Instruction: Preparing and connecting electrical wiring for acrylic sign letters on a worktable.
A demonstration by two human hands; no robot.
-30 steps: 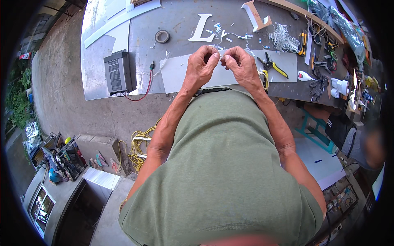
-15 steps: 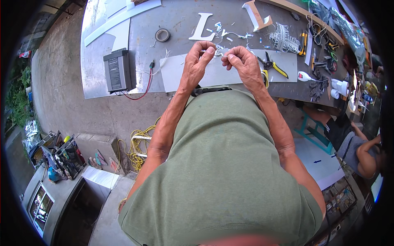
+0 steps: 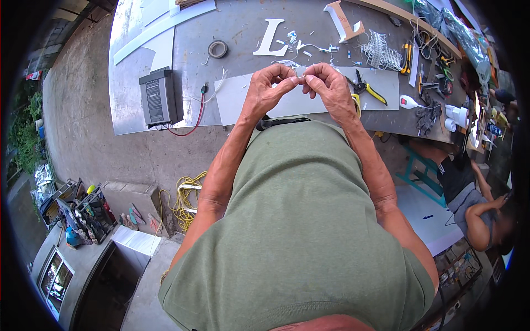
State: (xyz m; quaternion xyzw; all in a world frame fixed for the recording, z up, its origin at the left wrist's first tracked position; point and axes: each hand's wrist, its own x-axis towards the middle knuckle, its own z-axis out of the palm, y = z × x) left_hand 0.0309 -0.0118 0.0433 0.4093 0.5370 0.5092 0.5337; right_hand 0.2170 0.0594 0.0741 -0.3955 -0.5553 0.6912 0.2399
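Observation:
My left hand [image 3: 271, 91] and my right hand [image 3: 328, 91] meet fingertip to fingertip over a pale flat sheet [image 3: 243, 105] on the metal table. Both are pinched closed on a thin white wire, mostly hidden by the fingers. Just beyond them lie small white-and-blue LED modules [image 3: 307, 53] strung on white wire, with cut bits scattered about. A white letter L [image 3: 270, 38] lies behind my left hand. Farther right is a second letter with brown sides [image 3: 343, 23]. Yellow-handled pliers [image 3: 375, 94] rest right of my right hand.
A black power supply [image 3: 158, 98] with a red lead sits at left, near a roll of tape [image 3: 217, 49]. A bundle of white strung modules [image 3: 381, 52], yellow-black cutters [image 3: 407, 58] and dark gloves [image 3: 426, 118] lie at right. A person [image 3: 469, 204] sits at lower right.
My hands have come together, so their fingertips now meet and the wire that showed between them is mostly covered. The seated person has shifted an arm.

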